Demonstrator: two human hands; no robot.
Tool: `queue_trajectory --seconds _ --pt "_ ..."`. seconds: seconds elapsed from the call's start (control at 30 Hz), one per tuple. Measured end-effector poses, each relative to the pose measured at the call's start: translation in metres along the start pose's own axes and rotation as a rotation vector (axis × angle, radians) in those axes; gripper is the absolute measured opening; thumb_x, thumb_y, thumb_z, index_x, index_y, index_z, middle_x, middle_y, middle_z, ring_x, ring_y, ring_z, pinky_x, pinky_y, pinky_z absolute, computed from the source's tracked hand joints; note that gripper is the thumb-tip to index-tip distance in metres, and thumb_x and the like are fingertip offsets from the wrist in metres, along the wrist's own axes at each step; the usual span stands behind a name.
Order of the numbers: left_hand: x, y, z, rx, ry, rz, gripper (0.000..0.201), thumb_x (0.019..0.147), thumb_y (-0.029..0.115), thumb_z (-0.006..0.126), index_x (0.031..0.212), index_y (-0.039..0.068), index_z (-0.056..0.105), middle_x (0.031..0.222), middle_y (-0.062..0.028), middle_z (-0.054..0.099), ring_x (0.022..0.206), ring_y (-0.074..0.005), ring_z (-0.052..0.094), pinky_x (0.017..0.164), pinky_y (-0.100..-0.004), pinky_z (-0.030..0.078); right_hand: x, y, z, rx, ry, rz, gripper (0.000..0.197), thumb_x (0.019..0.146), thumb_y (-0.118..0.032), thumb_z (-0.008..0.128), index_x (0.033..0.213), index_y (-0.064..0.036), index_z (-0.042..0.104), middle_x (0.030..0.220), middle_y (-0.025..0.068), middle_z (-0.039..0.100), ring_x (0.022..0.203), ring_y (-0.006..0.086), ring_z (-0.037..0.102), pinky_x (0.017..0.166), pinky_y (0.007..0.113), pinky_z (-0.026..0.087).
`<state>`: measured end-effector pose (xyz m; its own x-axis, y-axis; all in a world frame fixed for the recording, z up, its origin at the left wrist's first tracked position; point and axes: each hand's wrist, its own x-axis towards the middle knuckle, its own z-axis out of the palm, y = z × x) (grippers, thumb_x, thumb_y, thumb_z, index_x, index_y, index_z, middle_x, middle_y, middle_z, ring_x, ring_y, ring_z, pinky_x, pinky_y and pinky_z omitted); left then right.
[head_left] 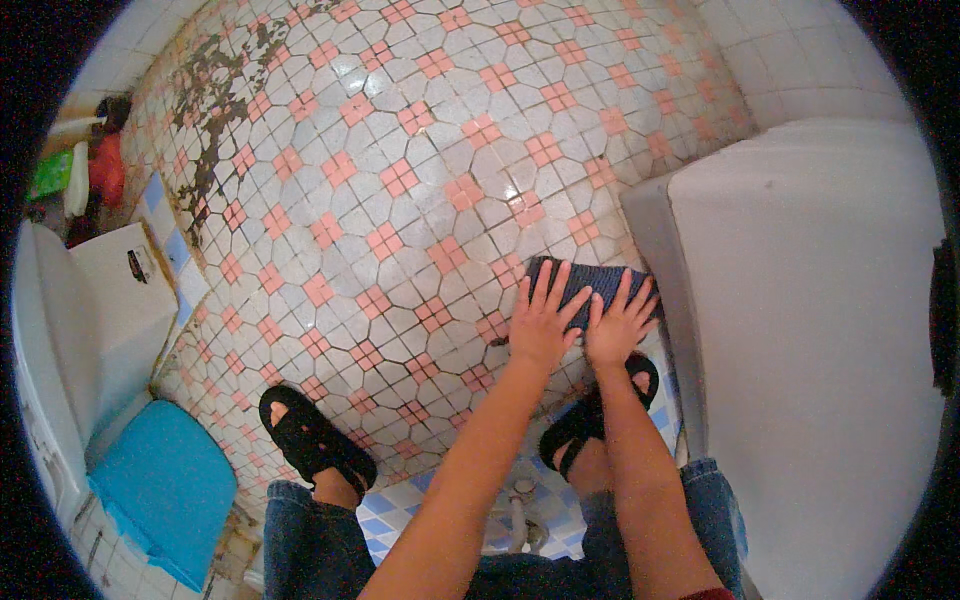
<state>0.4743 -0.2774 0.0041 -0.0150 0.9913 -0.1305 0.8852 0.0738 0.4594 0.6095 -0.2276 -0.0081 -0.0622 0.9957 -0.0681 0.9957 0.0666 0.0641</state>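
A dark blue ribbed cloth lies flat on the pink and white tiled floor, close by the base of a big pale tub-like fixture. Both of my hands rest on top of it, side by side. My left hand covers the cloth's left part, fingers stretched and spread. Over its right part lies my right hand, also with fingers apart, beside the fixture's lower edge. Neither hand is closed around the cloth; my palms and fingers hide much of it.
The pale fixture fills the right side. My feet wear black sandals. At left stand a white basin-like fixture, a turquoise plastic piece, and a red item beside a green package. Dark patches mark the far-left floor.
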Motion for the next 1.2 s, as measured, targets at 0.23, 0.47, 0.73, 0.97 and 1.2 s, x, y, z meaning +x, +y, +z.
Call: queue_trajectory --seconds 0.23,0.47,0.73,0.97,1.2 --pt "-0.017 -0.035 -0.012 0.017 -0.021 0.113 0.069 0.074 0.056 0.066 0.138 0.039 0.045 0.158 -0.001 0.02 0.145 -0.0269 0.015 0.116 -0.0548 0.009 -0.036 -0.034 0.006 -0.013 -0.087 0.233 0.069 0.094 -0.054 0.044 0.15 -0.018 0.025 0.157 0.0226 0.008 0.141 0.0508 0.009 0.103 0.072 0.017" --pt "-0.057 -0.068 -0.038 0.077 -0.101 0.181 0.063 0.084 0.05 0.06 0.142 0.037 0.041 0.158 -0.0032 0.019 0.146 -0.0272 0.013 0.116 -0.0527 0.01 -0.097 -0.067 0.007 0.066 -0.024 0.189 0.074 0.091 -0.051 0.05 0.149 -0.0123 0.025 0.154 0.0275 0.012 0.14 0.0528 0.009 0.105 0.071 0.013" --pt "-0.114 -0.1 -0.042 0.109 -0.199 0.275 0.069 0.076 0.05 0.067 0.14 0.038 0.043 0.158 -0.0075 0.02 0.145 -0.0316 0.017 0.114 -0.0535 0.017 -0.162 -0.091 -0.001 0.146 -0.166 0.189 0.077 0.089 -0.05 0.056 0.149 -0.0146 0.025 0.155 0.0273 0.008 0.14 0.0532 0.008 0.103 0.074 0.011" --pt "-0.06 -0.066 -0.038 0.052 -0.11 0.187 0.069 0.076 0.047 0.068 0.14 0.034 0.044 0.157 -0.0095 0.022 0.144 -0.0337 0.018 0.113 -0.0553 0.018 -0.093 -0.072 -0.004 0.144 -0.1 0.231 0.078 0.087 -0.051 0.057 0.15 -0.0177 0.025 0.156 0.0253 0.009 0.14 0.053 0.008 0.103 0.074 0.013" --pt "0.02 -0.029 -0.023 -0.003 0.001 0.138 0.071 0.076 0.046 0.068 0.141 0.032 0.044 0.156 -0.0134 0.023 0.143 -0.0358 0.02 0.112 -0.0564 0.018 0.002 -0.025 0.002 0.033 0.086 0.029 0.074 0.089 -0.05 0.053 0.149 -0.0167 0.026 0.151 0.0259 0.021 0.136 0.05 0.021 0.105 0.068 0.017"
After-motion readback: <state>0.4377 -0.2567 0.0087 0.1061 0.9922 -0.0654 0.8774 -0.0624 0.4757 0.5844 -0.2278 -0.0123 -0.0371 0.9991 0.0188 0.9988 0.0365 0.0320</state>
